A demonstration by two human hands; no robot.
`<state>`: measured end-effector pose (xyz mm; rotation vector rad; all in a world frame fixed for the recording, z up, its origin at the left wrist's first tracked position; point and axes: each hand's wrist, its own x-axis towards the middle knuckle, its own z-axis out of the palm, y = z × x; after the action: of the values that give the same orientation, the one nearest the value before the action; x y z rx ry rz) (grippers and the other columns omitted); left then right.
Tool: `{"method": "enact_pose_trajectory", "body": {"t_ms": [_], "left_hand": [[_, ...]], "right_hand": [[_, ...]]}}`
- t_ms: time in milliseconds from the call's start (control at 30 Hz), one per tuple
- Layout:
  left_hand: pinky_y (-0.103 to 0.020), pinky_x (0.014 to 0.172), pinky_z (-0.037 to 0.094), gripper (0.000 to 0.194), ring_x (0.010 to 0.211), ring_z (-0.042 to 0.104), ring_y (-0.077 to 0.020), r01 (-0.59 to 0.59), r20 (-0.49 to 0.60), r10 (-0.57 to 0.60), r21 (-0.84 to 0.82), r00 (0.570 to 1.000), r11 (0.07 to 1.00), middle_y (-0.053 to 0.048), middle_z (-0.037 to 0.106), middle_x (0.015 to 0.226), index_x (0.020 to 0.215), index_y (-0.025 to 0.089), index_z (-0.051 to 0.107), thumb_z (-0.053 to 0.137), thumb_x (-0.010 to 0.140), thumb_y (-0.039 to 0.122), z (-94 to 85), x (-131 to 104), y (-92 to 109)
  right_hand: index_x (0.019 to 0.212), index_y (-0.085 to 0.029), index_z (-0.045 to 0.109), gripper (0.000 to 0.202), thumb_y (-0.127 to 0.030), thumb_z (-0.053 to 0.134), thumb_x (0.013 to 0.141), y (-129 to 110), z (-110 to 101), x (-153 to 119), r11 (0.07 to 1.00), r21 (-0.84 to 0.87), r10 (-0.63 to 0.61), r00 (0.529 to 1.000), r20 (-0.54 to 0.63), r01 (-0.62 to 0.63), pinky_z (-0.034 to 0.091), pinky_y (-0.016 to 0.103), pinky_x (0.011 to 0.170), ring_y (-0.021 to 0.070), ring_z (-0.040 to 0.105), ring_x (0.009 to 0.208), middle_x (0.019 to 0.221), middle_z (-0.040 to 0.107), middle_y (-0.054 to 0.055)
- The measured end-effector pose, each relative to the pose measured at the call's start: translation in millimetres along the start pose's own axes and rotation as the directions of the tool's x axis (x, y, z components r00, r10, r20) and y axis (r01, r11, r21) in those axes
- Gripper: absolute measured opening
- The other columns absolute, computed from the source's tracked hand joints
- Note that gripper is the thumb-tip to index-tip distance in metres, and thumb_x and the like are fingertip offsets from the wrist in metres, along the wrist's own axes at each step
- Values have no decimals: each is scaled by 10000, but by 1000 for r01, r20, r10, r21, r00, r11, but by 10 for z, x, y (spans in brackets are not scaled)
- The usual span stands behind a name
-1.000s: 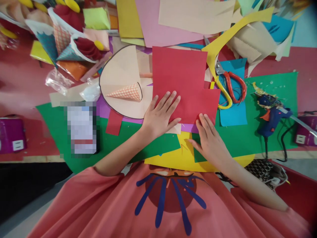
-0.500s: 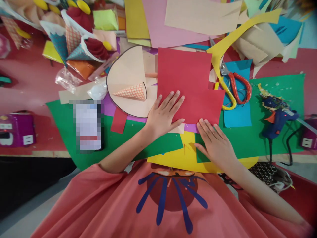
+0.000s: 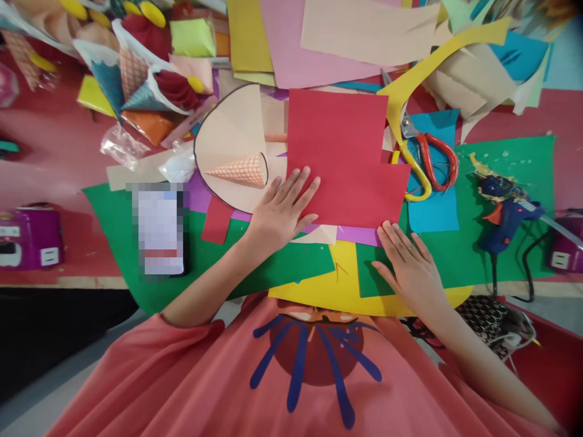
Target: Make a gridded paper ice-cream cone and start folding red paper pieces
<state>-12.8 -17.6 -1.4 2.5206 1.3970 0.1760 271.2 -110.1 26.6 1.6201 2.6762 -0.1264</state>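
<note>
A sheet of red paper (image 3: 341,145) with a notch at its right side lies in front of me on top of other papers. My left hand (image 3: 282,209) is open, its fingertips flat on the sheet's lower left part. Fingers stretched out, my right hand (image 3: 407,258) touches the sheet's lower right corner. Beside my left hand is a cream paper piece with a curved black edge (image 3: 228,133), partly under the red sheet. On it rests a small checkered paper cone (image 3: 241,170). Red-handled scissors (image 3: 437,161) and a yellow handle (image 3: 416,176) lie right of the sheet.
A blue glue gun (image 3: 501,224) lies on green paper (image 3: 532,170) at the right. To the left are a phone (image 3: 159,227) with a blurred screen and a purple box (image 3: 31,237). Decorated cones (image 3: 136,67) and paper scraps (image 3: 478,73) fill the back.
My left hand has slid left across the red paper, toward its left edge. My right hand has shifted slightly to the right along the lower corner. The sheet has barely moved.
</note>
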Motion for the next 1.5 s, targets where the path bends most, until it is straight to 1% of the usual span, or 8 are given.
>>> {"method": "enact_pose_trajectory", "body": {"t_ms": [233,533,767,1000,1100,1167,1300,1500], "left_hand": [[-435,1229,227,664,1489,266,-254,-4,0,4,45,1000,999,-138,277,1581,1528,145,237,321,980,509,-63,-89,-97],[-465,1223,234,687,1491,246,-270,6,66,-10,63,998,998,-140,244,1587,1533,145,207,345,972,516,-153,-133,-192],[-465,1216,251,609,1490,250,-264,-108,108,101,57,989,993,-136,264,1585,1524,135,241,273,1003,449,-172,-171,-374],[-455,1196,304,579,1468,317,-264,-113,57,108,93,993,989,-134,323,1568,1523,142,247,351,998,364,-175,-176,-350],[-427,1191,308,565,1469,321,-249,-124,-28,128,110,991,986,-122,344,1565,1533,165,222,344,995,286,-138,-164,-241],[-425,1188,298,585,1460,341,-259,-154,-99,169,148,981,977,-123,358,1560,1537,182,210,367,994,329,-111,-136,-147],[-437,1206,225,661,1447,358,-279,-258,-164,294,208,942,943,-124,384,1548,1539,197,212,368,973,501,-55,-22,41],[-474,1204,183,644,1441,357,-276,-298,-191,336,201,922,933,-102,376,1556,1540,236,204,241,979,550,71,172,205]], "right_hand": [[1566,-210,-24,719,-436,357,999,24,0,-42,999,26,26,1000,10,-26,291,432,1167,248,448,1388,1529,412,90],[1567,-151,30,732,-416,397,993,79,8,-120,1000,-20,23,1000,-12,-23,324,432,1143,264,470,1370,1501,454,117],[1569,-158,62,724,-413,412,989,86,14,-118,1000,18,22,1000,-8,-22,319,450,1151,270,453,1382,1506,447,124],[1534,-271,235,604,-343,461,979,177,-8,-107,941,333,76,996,-45,-57,345,506,1152,268,461,1378,1484,485,102],[1459,-326,377,507,-285,485,966,223,-51,-65,858,501,206,969,-139,-111,458,488,1065,263,521,1322,1415,556,84],[1400,-327,460,443,-299,495,959,259,-77,-17,770,604,342,932,-117,-206,533,475,957,280,568,1263,1370,588,96],[1310,-310,549,398,-396,558,922,367,-88,95,420,833,502,857,116,-359,560,433,863,275,614,1191,1326,620,82],[1089,-307,687,254,-364,637,847,480,-140,264,-80,927,534,770,349,-365,495,275,613,202,671,1017,1223,687,34]]}}
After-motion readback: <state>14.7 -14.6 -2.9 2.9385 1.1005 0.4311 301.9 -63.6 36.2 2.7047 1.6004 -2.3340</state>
